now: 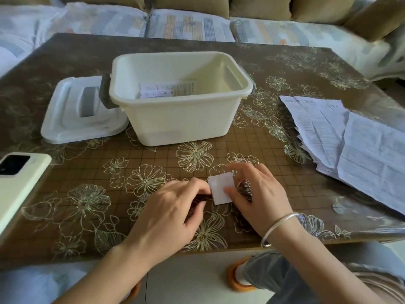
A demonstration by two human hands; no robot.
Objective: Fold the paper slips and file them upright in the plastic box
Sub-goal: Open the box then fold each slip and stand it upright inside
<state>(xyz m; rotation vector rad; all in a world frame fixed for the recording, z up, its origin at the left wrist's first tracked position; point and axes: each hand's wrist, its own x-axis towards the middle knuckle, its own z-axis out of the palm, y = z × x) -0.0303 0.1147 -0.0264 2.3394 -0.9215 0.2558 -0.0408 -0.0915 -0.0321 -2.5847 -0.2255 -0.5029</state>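
Note:
A small folded white paper slip (219, 187) lies on the table near its front edge. My left hand (173, 213) pinches the slip's left edge. My right hand (256, 194) holds the slip from the right, thumb pressing on its top and fingers curled behind it. Farther back stands the cream plastic box (219, 116), open, with a few printed slips (168, 89) standing inside against its near wall. A pile of unfolded printed paper slips (350, 139) lies at the right of the table.
The box's white lid (65, 119) lies flat to the left of the box. A pale green phone (19, 183) rests at the table's left front edge. A sofa with patterned cushions (188, 27) runs behind the table.

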